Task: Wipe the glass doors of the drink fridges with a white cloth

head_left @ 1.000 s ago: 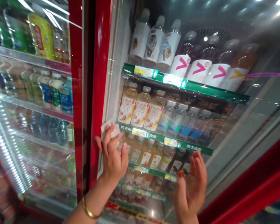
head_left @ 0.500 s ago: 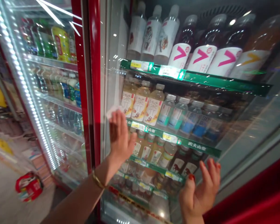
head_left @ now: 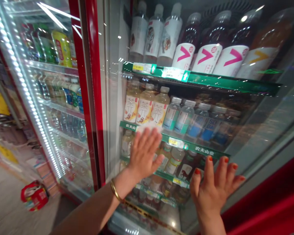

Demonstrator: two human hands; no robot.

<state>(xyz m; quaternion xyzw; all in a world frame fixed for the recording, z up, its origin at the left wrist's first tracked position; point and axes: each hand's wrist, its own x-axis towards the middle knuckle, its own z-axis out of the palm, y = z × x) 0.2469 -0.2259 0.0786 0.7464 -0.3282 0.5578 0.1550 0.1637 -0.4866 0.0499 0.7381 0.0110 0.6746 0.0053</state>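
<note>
Left hand [head_left: 144,156] lies flat on the fridge's glass door [head_left: 250,130], fingers slightly spread, with a white tissue [head_left: 148,128] under the fingertips, though glare makes it hard to tell tissue from cloth. Right hand [head_left: 212,191] is open nearby, fingers spread, on or just off the glass. If pressure eases, the tissue could slip and drop.

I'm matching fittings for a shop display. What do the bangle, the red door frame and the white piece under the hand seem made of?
The bangle looks like polished gold-toned metal from its bright, smooth shine, perhaps plated. The red door frame looks like glossy painted metal, though plastic is possible. The white piece under the left hand looks like soft tissue or cloth, matte and thin.
</note>
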